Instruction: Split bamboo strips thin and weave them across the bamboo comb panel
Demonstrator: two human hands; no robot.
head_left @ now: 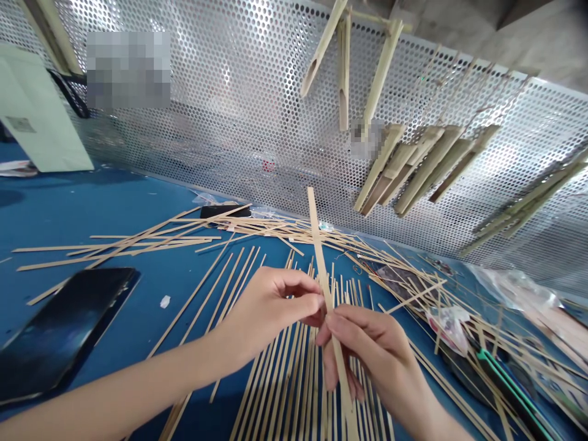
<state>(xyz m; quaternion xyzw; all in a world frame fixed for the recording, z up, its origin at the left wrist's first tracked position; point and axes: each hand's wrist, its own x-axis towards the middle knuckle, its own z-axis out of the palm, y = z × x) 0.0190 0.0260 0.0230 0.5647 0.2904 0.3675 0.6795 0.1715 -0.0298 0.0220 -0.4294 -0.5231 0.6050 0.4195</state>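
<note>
A long, flat bamboo strip (pixel 318 245) stands tilted in front of me, its top reaching up against the metal wall behind. My right hand (pixel 372 343) pinches it between thumb and fingers at about mid-length. Just above and to the left, my left hand (pixel 280 300) has its thumb and fingers closed at the strip's edge; whether it grips the strip or something thinner is hidden. Beneath both hands lie many narrow bamboo strips (pixel 275 380), side by side on the blue table (pixel 151 208).
A phone (pixel 68 324) lies on the left, a black object (pixel 225 211) farther back. Loose strips (pixel 151 242) pile along the perforated metal wall (pixel 220 122), where cut bamboo pieces (pixel 413 171) hang. A pale green bag (pixel 46 116) stands far left; plastic wrapping (pixel 450 324) and a green-edged tool (pixel 509 386) lie right.
</note>
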